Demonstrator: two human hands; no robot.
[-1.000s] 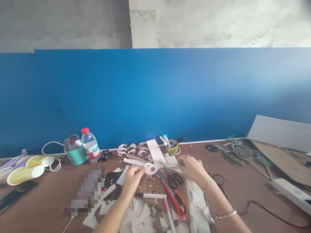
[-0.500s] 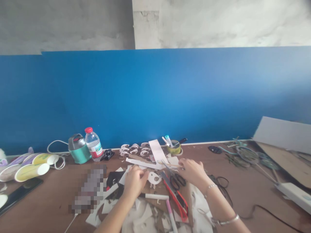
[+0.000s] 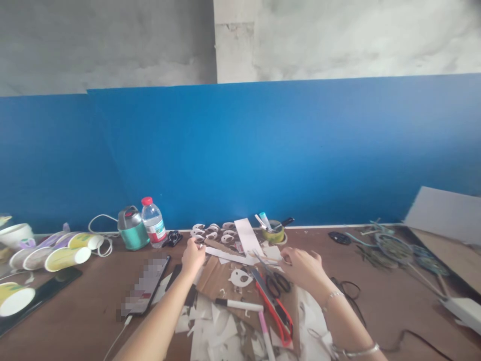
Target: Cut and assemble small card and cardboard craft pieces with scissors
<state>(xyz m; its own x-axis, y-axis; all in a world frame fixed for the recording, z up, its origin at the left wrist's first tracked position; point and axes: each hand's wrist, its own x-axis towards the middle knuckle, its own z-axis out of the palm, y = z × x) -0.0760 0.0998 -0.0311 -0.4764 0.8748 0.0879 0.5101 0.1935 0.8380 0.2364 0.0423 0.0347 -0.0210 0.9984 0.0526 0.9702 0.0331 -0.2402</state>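
Note:
My left hand (image 3: 193, 256) reaches to the near left of a group of small white paper cutouts (image 3: 228, 236) with holes. Its fingers are bent together at the edge of that group, and whatever they grip is hidden. Curled in beside the scissors (image 3: 277, 284), my right hand (image 3: 303, 265) has its fingers closed near a thin tan stick; I cannot make out what it grips. Between the hands, one white cutout (image 3: 240, 278) with a round hole lies on brown cardboard (image 3: 211, 279). A red utility knife (image 3: 276, 313) and a black-capped white marker (image 3: 240, 304) lie nearby.
Paper scraps (image 3: 214, 326) cover the near middle. A tape roll (image 3: 273, 234) holding pens, a water bottle (image 3: 154, 224) and a teal container (image 3: 133, 233) stand along the blue partition. A phone (image 3: 150, 291) and paper cups (image 3: 67, 258) lie left; cables and a white power strip (image 3: 464, 311) lie right.
My left hand has moved forward and left, away from the single cutout to the group at the back. My right hand stays near the scissors. The view has shifted slightly left.

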